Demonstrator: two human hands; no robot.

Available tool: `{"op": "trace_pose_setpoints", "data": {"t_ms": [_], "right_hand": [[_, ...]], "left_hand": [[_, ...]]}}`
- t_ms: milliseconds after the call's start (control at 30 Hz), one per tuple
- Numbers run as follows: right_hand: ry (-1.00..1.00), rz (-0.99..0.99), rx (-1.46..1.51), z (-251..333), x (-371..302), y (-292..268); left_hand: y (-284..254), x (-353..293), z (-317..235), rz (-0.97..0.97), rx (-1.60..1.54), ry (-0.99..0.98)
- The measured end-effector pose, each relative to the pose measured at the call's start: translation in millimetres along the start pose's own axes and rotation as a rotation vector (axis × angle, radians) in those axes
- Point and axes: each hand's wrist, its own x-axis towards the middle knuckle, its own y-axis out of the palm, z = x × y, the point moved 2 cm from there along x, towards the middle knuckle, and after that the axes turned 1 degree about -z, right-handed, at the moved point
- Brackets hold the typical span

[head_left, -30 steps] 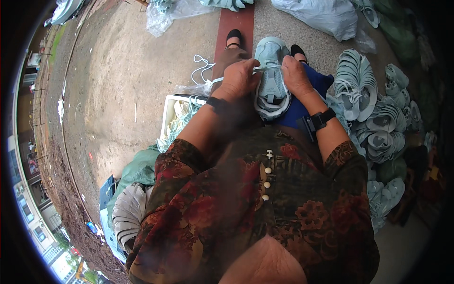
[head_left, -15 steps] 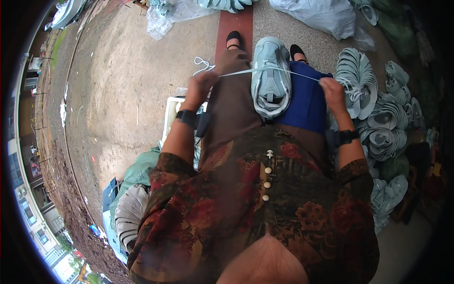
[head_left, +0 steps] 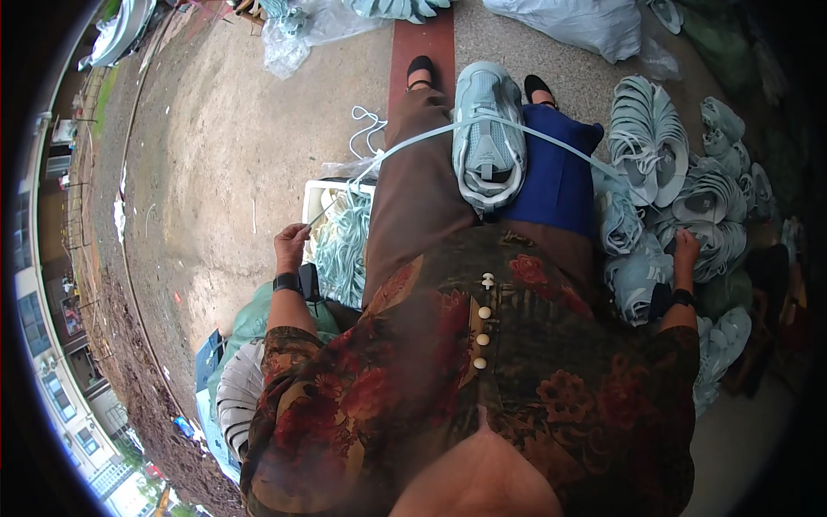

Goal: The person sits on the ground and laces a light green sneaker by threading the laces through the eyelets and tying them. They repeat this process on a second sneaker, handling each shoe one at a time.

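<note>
A pale blue-grey shoe upper lies between my thighs, toe pointing away from me. A light blue shoelace crosses its front and runs out to both sides. On the left, my left hand is closed, pinching one end of the lace beside a white bin of loose laces. Far out on the right, my right hand is closed in front of stacked uppers. The lace leads toward its fingertips, though its last stretch blends into the pale stacks.
A blue cloth covers my right thigh. More stacked uppers stand on the right. White plastic sacks and clear plastic lie ahead. Grey-white nested pieces and a green sack sit at my left.
Both hands have swung outward and back toward me, drawing the lace out longer on each side. The bin of laces, earlier behind my left arm, now shows. The shoe upper stays between my thighs.
</note>
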Motion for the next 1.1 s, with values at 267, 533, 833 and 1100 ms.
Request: {"op": "trace_pose_setpoints", "data": {"t_ms": [267, 533, 833, 1100], "right_hand": [[-0.198, 0.087, -0.756, -47.4, 51.4, -42.6], [0.201, 0.426, -0.056, -11.8, 34.9, 40.5], [-0.087, 0.818, 0.942, 355.0, 19.5, 123.5], [-0.306, 0.31, 0.592, 416.2, 25.0, 165.3]], "left_hand": [[-45.4, 28.1, -12.0, -0.203, 0.065, 0.041], [-48.5, -0.9, 57.2, -0.172, 0.279, -0.18], [84.2, 16.0, -75.6, 0.489, -0.324, -0.248], [202.5, -14.1, -245.3, 0.697, -0.274, 0.242]]}}
